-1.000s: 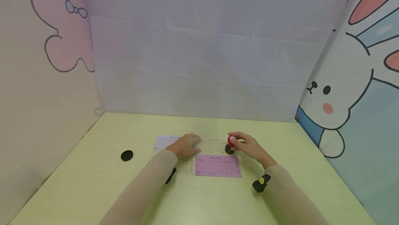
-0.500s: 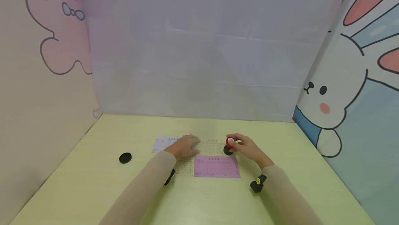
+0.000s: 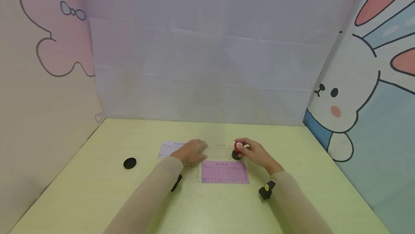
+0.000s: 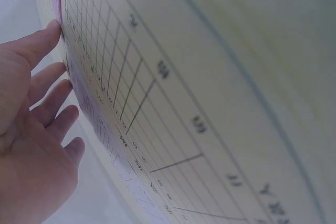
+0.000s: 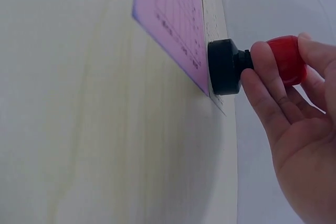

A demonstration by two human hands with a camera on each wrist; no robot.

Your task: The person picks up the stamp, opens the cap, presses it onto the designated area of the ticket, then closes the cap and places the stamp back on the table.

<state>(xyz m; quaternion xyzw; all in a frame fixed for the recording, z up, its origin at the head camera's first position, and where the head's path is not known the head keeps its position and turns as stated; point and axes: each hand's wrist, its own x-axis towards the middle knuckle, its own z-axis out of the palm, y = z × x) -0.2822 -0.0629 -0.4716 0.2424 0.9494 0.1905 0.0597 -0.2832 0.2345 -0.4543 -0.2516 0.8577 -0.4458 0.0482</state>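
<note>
My right hand [image 3: 257,154] grips the red knob of a round stamp [image 5: 224,66] with a black base. The base stands flat on the right end of a cream printed form [image 3: 218,152], just behind a pink form [image 3: 225,172]. In the right wrist view, thumb and fingers curl round the knob. My left hand [image 3: 192,151] lies with relaxed fingers over the left end of the same cream form, its fingertips touching the paper. Beneath that hand and forearm, a pale lilac form [image 3: 168,148] and another cream form [image 3: 191,172] are partly hidden.
A black round lid [image 3: 129,163] lies on the light wooden table [image 3: 84,194] to the left of the forms. A pale backdrop [image 3: 201,64] rises at the table's far edge, with printed cartoon panels on both sides.
The head view has shifted slightly, so everything sits a little further left in it. Both hands and the stamp stay in place on the forms.
</note>
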